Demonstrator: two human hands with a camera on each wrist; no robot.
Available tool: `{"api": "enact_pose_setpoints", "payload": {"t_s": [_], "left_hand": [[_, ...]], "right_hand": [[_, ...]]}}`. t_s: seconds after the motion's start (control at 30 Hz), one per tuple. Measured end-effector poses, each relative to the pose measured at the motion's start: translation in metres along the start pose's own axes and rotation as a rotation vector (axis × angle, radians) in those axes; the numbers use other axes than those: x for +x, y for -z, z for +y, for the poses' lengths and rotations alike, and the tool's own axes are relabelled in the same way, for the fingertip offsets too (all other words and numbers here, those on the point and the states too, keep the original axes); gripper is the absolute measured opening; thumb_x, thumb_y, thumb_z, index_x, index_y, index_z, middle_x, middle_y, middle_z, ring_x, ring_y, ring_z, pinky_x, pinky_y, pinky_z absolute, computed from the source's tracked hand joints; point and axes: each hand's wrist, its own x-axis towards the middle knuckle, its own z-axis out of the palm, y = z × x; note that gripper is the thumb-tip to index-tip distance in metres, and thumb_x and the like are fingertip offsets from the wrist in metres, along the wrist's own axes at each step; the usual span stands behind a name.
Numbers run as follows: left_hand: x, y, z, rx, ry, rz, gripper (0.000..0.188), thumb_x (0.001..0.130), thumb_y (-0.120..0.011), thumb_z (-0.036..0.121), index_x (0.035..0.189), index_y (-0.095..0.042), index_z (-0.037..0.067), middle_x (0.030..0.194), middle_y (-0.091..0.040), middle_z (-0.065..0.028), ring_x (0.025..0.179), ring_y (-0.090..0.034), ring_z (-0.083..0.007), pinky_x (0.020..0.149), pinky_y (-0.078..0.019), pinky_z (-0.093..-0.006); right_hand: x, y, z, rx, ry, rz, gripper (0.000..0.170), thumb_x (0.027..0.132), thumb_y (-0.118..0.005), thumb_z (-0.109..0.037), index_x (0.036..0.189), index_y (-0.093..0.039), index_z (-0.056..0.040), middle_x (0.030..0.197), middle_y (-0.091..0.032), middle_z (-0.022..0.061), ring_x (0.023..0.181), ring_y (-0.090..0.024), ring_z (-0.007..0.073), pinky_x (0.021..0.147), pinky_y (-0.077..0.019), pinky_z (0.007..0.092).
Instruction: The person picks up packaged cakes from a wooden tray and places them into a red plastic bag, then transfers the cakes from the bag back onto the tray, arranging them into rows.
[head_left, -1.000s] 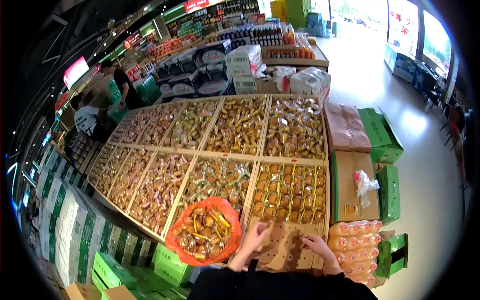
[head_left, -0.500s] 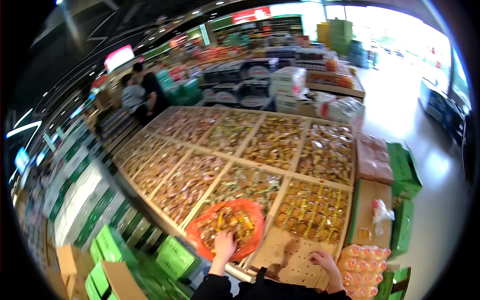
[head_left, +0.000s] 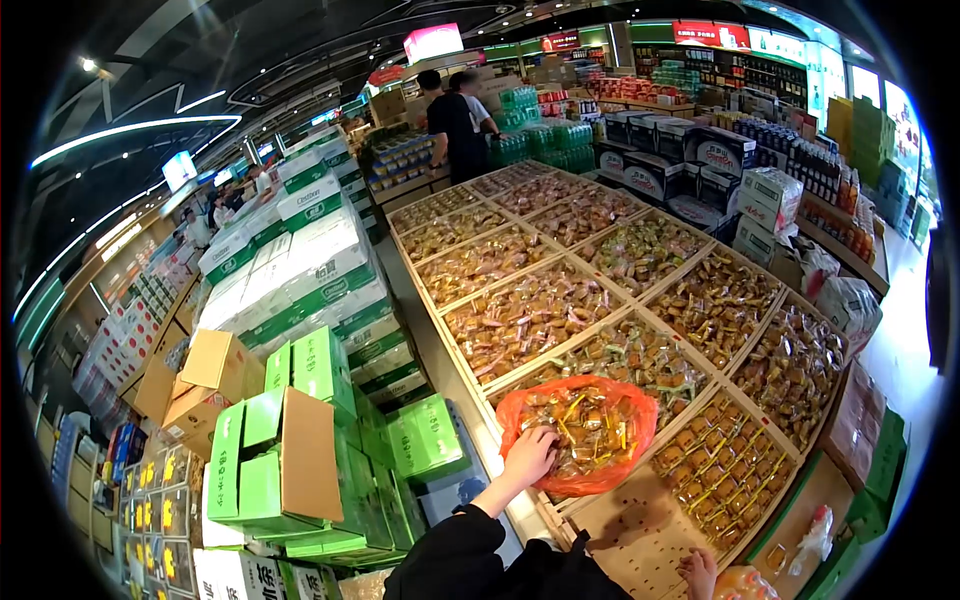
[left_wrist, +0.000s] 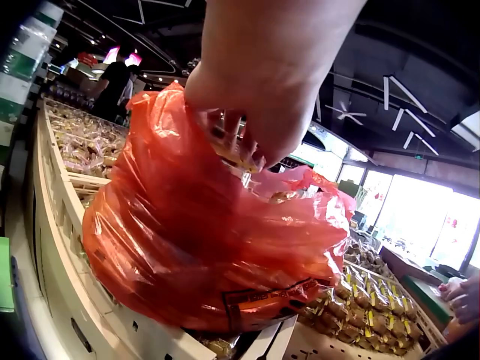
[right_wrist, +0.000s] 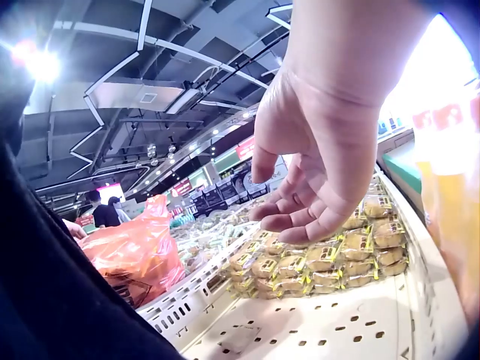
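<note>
A red plastic bag, full of small wrapped cakes, sits at the near edge of the display, beside the front compartment. My left hand reaches over its left rim, fingers pointing down among the wrapped cakes. In the left wrist view, the side of the bag partly hides the fingers, and a yellow-marked wrapper shows close below them. Above the perforated floor of the front crate, my right hand hangs with loosely bent fingers, holding nothing. Neat rows of wrapped cakes fill the crate's far part.
Wooden-edged compartments of wrapped snacks stretch away ahead. Open green cartons and stacked white-green cases stand to the left. Orange bottles are at the near right. Two people stand at the far end.
My left hand has gone from above the front crate to the red bag and now lies at its left rim. The right hand still hovers over the crate. The view has swung left.
</note>
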Motion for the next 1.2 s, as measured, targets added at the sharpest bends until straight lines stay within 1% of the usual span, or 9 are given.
{"api": "enact_pose_setpoints", "payload": {"t_s": [0.2,0.4,0.63,0.83,0.9,1.0,1.07,1.17,1.2], "left_hand": [[-0.031,0.02,0.002,0.07,-0.011,-0.17,0.026,0.078,-0.057,0.022,0.099,-0.055,0.007,0.094,-0.054,-0.0078,0.091,-0.052,-0.0281,0.078,-0.0447,-0.0366],[-0.042,0.013,-0.029,-0.061,-0.006,-0.431,0.054,0.069,-0.069,0.031,0.113,-0.048,0.007,0.106,-0.048,-0.014,0.096,-0.051,-0.0336,0.083,-0.0441,-0.0391],[-0.036,0.004,-0.019,-0.118,0.043,-0.273,0.037,0.062,-0.063,0.019,0.095,-0.055,0.005,0.097,-0.049,-0.0171,0.088,-0.051,-0.0362,0.078,-0.044,-0.0434],[-0.027,0.013,0.026,-0.483,0.125,0.021,0.024,0.067,-0.062,0.008,0.09,-0.059,0.001,0.092,-0.057,-0.0142,0.084,-0.056,-0.0272,0.075,-0.0456,-0.0319],[-0.025,0.008,0.043,-0.809,0.391,-0.096,0.021,0.078,-0.058,0.007,0.098,-0.057,0.0,0.09,-0.057,-0.0069,0.08,-0.054,-0.013,0.072,-0.0452,-0.0247],[-0.021,0.011,0.095,-1.381,0.57,-0.242,0.028,0.093,-0.045,0.025,0.108,-0.051,0.002,0.096,-0.057,-0.007,0.082,-0.058,-0.0128,0.067,-0.0477,-0.0233],[-0.022,0.009,0.116,-1.189,0.622,-0.55,0.032,0.095,-0.04,0.027,0.106,-0.049,-0.001,0.096,-0.057,-0.0062,0.087,-0.058,-0.0135,0.073,-0.0507,-0.026],[-0.031,-0.027,0.136,-1.128,0.25,-0.668,0.027,0.095,-0.04,0.022,0.105,-0.05,-0.001,0.088,-0.056,-0.0037,0.081,-0.057,-0.01,0.068,-0.0515,-0.0251],[-0.031,-0.019,0.152,-1.25,0.304,-0.762,0.027,0.095,-0.04,0.021,0.104,-0.051,-0.002,0.089,-0.056,-0.003,0.078,-0.056,-0.0098,0.067,-0.0496,-0.0248]], "right_hand": [[0.002,-0.008,-0.005,-0.009,-0.007,0.029,0.021,0.091,-0.046,-0.017,0.103,-0.051,0.0,0.072,-0.057,0.0082,0.06,-0.055,0.0137,0.056,-0.0464,0.0244],[-0.005,-0.017,-0.01,-0.029,0.01,0.03,0.021,0.091,-0.046,-0.017,0.103,-0.051,-0.0001,0.071,-0.056,0.0077,0.059,-0.053,0.0132,0.055,-0.0458,0.0242],[0.016,-0.008,-0.003,-0.087,0.081,-0.262,0.021,0.091,-0.047,-0.015,0.104,-0.052,-0.0008,0.075,-0.055,0.0049,0.064,-0.053,0.0108,0.057,-0.0456,0.0233],[-0.012,-0.056,-0.056,-0.216,0.194,-0.352,0.023,0.089,-0.05,-0.016,0.106,-0.053,0.0006,0.08,-0.059,0.0046,0.074,-0.056,0.011,0.068,-0.0459,0.0246],[-0.02,-0.069,-0.068,-0.266,0.228,-0.371,0.026,0.088,-0.052,-0.015,0.109,-0.053,0.0011,0.088,-0.061,0.0067,0.08,-0.057,0.0122,0.073,-0.0459,0.0246],[-0.032,-0.085,-0.082,-0.264,0.295,-0.439,0.031,0.085,-0.057,-0.012,0.113,-0.05,0.0003,0.098,-0.058,0.0069,0.087,-0.056,0.0118,0.075,-0.0456,0.0245],[-0.04,-0.097,-0.092,-0.298,0.355,-0.471,0.039,0.084,-0.058,-0.011,0.119,-0.045,-0.0002,0.107,-0.055,0.0079,0.092,-0.054,0.0121,0.077,-0.0449,0.0246],[-0.045,-0.112,-0.09,-0.229,0.317,-0.432,0.041,0.084,-0.059,-0.013,0.119,-0.043,-0.0003,0.104,-0.053,0.008,0.089,-0.053,0.011,0.075,-0.0453,0.0241],[-0.045,-0.11,-0.089,-0.181,0.307,-0.417,0.04,0.084,-0.059,-0.013,0.119,-0.043,-0.0002,0.099,-0.053,0.0073,0.085,-0.053,0.0096,0.075,-0.0452,0.0242]]}}
